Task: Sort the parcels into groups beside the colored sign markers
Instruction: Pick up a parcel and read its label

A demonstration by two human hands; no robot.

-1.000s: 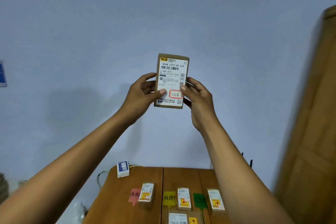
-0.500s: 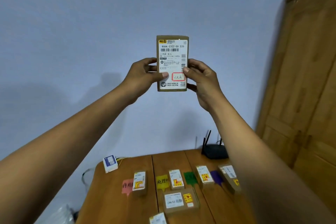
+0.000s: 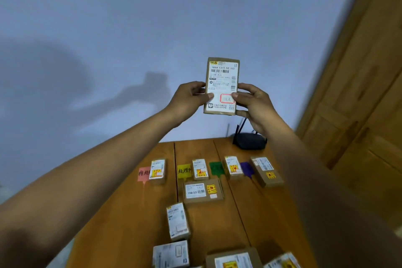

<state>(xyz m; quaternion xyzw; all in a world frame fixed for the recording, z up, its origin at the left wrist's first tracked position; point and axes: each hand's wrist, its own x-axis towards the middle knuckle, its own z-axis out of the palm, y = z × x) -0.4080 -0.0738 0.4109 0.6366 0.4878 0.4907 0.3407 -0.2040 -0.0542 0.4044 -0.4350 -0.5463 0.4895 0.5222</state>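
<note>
The held parcel (image 3: 221, 76), a brown box with its white label facing the camera, stands upright in the air over the far edge of the table (image 3: 130, 213), in front of the pale wall. Both bare arms reach forward and up to it. The left hand (image 3: 186, 100) grips its left edge, with the thumb across the lower label. The right hand (image 3: 253, 104) grips the right edge, and its thumb tip touches the red-framed stamp. The fingers curl behind the box and are mostly hidden.

Below, in a far row from left to right, lie the pink sign (image 3: 144, 173), yellow sign (image 3: 184, 171), green sign (image 3: 216, 168) and purple sign (image 3: 247, 168). The small parcels (image 3: 157, 171) lie one just right of each sign. Any writing on the green and purple signs cannot be made out. The nearer parcels (image 3: 177, 221) are blurred, and some are cut off by the bottom edge.
</note>
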